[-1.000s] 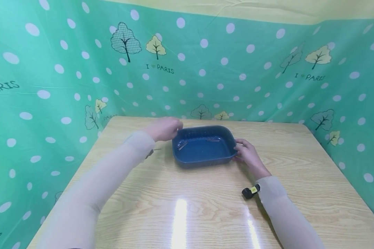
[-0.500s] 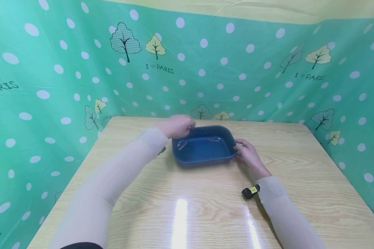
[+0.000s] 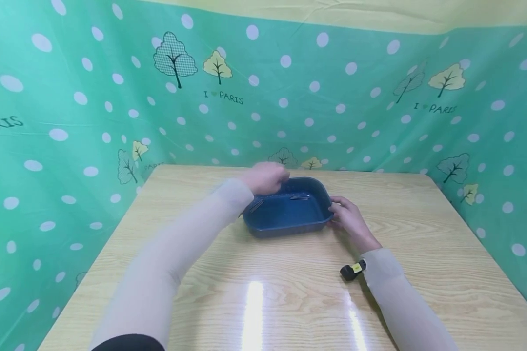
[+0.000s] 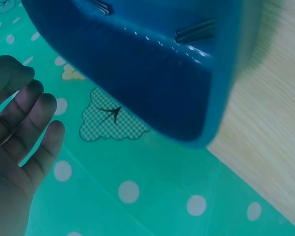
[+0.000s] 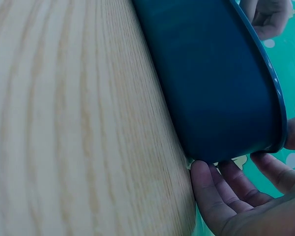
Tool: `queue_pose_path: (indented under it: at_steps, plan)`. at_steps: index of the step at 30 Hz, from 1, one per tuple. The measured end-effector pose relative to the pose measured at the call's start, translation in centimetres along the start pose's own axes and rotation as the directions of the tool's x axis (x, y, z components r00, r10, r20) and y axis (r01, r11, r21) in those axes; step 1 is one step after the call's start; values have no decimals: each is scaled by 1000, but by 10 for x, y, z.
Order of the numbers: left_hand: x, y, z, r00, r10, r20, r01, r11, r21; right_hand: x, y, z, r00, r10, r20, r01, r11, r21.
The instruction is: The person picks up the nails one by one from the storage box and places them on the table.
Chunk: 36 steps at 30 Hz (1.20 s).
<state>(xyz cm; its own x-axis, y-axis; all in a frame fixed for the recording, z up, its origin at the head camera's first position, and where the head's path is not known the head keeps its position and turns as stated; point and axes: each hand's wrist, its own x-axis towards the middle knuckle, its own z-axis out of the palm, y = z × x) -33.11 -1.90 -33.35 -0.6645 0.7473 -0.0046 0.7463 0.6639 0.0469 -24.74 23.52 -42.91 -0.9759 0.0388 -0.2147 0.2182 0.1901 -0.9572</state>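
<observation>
A dark blue rectangular plastic basin (image 3: 290, 214) stands on the wooden table. Inside it lie two small bundles of thin, dark metallic strips: one bundle (image 3: 256, 205) at the left end, another bundle (image 3: 299, 197) near the back wall. Their exact kind is too small to tell. My left hand (image 3: 267, 178) hovers over the basin's back left rim; in the left wrist view its fingers (image 4: 42, 115) are loosely bent, apart from the basin, with nothing visible in them. My right hand (image 3: 350, 219) grips the basin's right end, thumb at the rim and fingers against the outer wall.
The light wooden table (image 3: 298, 287) spreads around the basin. A green dotted curtain (image 3: 355, 117) hangs behind the table and along both sides. A small black device (image 3: 350, 270) with a yellow label sits at my right wrist.
My left hand has moved rightward, from the basin's left corner to above its back rim. The right hand, the basin and both bundles have stayed in place.
</observation>
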Motion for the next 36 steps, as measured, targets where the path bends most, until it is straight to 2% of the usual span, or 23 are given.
queue_pose_path:
  at_steps: [9, 17, 23, 29, 36]
  plan:
    - [22, 4, 8, 1000, 20, 4, -20, 1000, 3, 0, 0, 0, 1000, -9, 0, 9, 1000, -10]
    - [36, 10, 25, 998, 31, 47, -28, 998, -54, -1, 0, 0, 1000, -3, 1, 3, 1000, -3]
    - [48, 12, 34, 997, 53, 59, -52, 998, -18, -1, 0, 1, 1000, -13, 5, 13, 1000, 0]
    - [56, 14, 40, 995, 41, 86, -40, 999, -18, -1, 2, 0, 1000, -19, 11, 19, 1000, -3]
    - [65, 19, 59, 997, 74, 31, -77, 993, 90, 1, 2, -1, 1000, -19, 14, 19, 1000, -15]
